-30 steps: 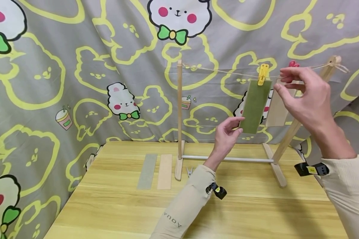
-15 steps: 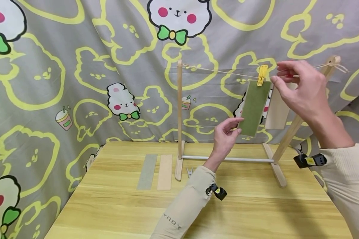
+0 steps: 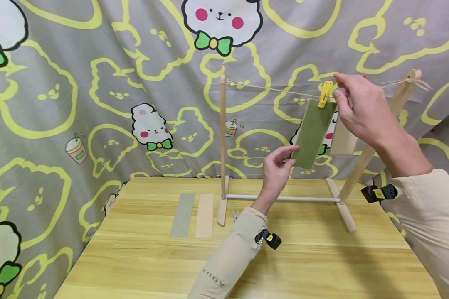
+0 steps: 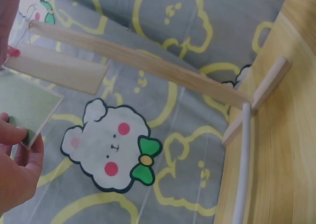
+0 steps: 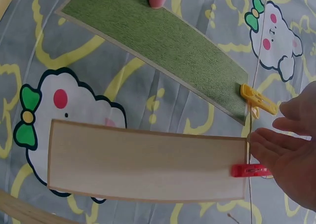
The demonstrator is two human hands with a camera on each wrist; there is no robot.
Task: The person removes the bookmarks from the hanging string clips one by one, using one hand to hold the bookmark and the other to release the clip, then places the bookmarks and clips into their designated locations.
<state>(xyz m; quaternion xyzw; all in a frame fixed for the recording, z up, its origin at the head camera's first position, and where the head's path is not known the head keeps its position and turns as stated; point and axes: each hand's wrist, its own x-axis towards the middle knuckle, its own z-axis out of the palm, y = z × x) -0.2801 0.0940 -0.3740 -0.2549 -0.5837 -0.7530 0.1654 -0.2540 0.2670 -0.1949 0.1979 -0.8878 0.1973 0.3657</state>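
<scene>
A green rectangular card [image 3: 314, 133] hangs from the twine [image 3: 273, 88] by a yellow clothespin [image 3: 325, 94]. My left hand [image 3: 277, 172] pinches the card's lower left edge between thumb and fingers, and the card tilts. Right beside the yellow clothespin is my right hand [image 3: 363, 106]; the right wrist view has its thumb near the clothespin's handle end and its fingertips [image 5: 254, 137] at the twine, fingers loosely bent. Behind that hand hangs a beige card [image 5: 148, 162], held on the twine by a red clothespin [image 5: 251, 170].
Two wooden posts [image 3: 223, 137] hold the twine, joined low down by a white rod [image 3: 282, 198]. On the wooden table [image 3: 134, 257] lie a grey-green card [image 3: 182, 215], a peach card [image 3: 204, 215] and a grey clothespin [image 3: 235, 214]. A patterned curtain [image 3: 194, 166] hangs behind.
My right hand has moved left along the twine, closer to the yellow clothespin. The green card and its clothespin have shifted slightly left and lean more. My left hand keeps its pinch.
</scene>
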